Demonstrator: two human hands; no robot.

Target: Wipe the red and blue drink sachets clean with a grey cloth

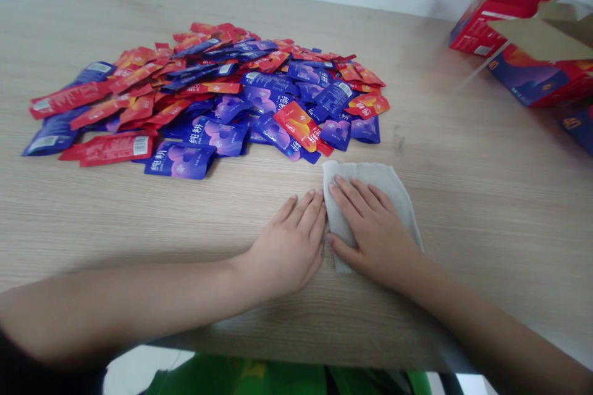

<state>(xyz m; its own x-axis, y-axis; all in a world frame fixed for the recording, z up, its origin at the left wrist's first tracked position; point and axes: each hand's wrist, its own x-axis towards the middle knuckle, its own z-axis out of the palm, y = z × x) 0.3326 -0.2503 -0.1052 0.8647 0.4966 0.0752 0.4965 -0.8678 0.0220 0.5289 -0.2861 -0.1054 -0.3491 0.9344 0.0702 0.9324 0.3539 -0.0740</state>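
Note:
A folded pale grey cloth [402, 197] lies flat on the wooden table near its front. My right hand [370, 222] rests palm down on the cloth, fingers stretched out and slightly apart. Just left of it, my left hand [291, 244] lies on the table with its fingers extended, their tips at the cloth's left edge. Whether those fingertips press on the cloth or only touch beside it, I cannot tell. Beyond both hands spreads a heap of red and purple sachets [222, 136]; an orange-red sachet [297, 126] lies on its near side.
Open cardboard boxes stand at the right: a red box [482, 28] at the back, a blue and red box [528, 77] nearer, and part of another box [579, 126] at the frame's edge. The wooden table [463, 185] meets a pale wall behind.

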